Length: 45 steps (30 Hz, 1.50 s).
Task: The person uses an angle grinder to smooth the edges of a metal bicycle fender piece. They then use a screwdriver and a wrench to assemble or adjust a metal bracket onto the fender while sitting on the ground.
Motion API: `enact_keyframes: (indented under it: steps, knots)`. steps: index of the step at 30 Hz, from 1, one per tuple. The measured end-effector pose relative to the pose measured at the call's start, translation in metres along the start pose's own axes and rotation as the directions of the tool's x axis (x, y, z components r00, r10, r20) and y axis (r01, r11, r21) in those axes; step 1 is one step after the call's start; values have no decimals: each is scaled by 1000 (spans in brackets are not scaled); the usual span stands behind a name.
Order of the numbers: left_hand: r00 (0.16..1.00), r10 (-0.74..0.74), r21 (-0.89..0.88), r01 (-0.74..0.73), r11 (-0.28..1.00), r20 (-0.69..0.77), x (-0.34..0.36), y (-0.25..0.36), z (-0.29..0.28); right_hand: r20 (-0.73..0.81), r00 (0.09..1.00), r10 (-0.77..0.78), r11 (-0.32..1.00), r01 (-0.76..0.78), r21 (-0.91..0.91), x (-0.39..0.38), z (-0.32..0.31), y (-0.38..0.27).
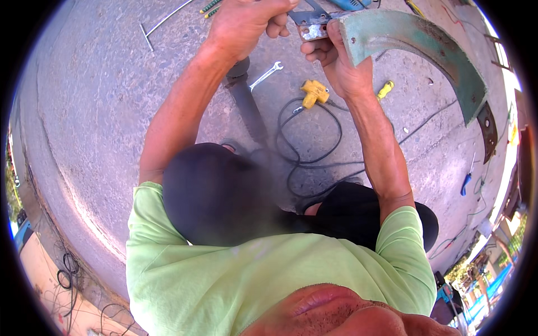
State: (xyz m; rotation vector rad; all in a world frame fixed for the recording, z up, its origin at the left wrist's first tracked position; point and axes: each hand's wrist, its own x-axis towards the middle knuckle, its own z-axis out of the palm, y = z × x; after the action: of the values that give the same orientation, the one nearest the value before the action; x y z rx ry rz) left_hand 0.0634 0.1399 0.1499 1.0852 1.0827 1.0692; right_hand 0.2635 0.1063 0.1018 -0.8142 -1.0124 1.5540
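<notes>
Near the top edge, my right hand (348,67) grips a curved metal piece (414,35) with worn green paint, its thumb on the near end and its fingers beneath. The piece arcs away to the right, and a dark tab with holes (488,131) shows at its far end. Against the near end lies a dark metal bracket (311,17) with holes, beside a bare shiny patch. My left hand (246,25) has its fingers closed at the bracket's left edge. The fingertips are partly cut off by the picture's top edge.
On the concrete floor lie a wrench (266,76), a yellow multi-way socket (315,93) with looping black cable (305,164), a yellow screwdriver (385,89), a blue-handled screwdriver (466,183), a T-handle tool (148,39) and a blue power tool (350,4). A dark cylinder (246,106) is by my left knee.
</notes>
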Motion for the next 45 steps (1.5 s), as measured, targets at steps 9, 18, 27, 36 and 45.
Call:
enact_keyframes:
  steps: [9,18,27,36,45]
  knots:
    - [1000,14,8,-14,1000,-2,-1,1,1,20,1000,12,1000,-12,10,-1,0,2]
    - [1000,20,-2,-20,1000,13,1,-3,0,41,998,37,995,-40,88,3,-11,9]
    - [1000,7,12,-7,1000,6,2,-8,-1,-20,999,45,996,-43,80,2,-8,12]
    - [1000,-9,-10,10,1000,21,3,-12,-1,-88,996,-2,1000,1,-10,0,-1,15]
    - [1000,-11,-11,11,1000,29,4,-17,-1,-228,970,90,994,-101,-36,-3,12,8]
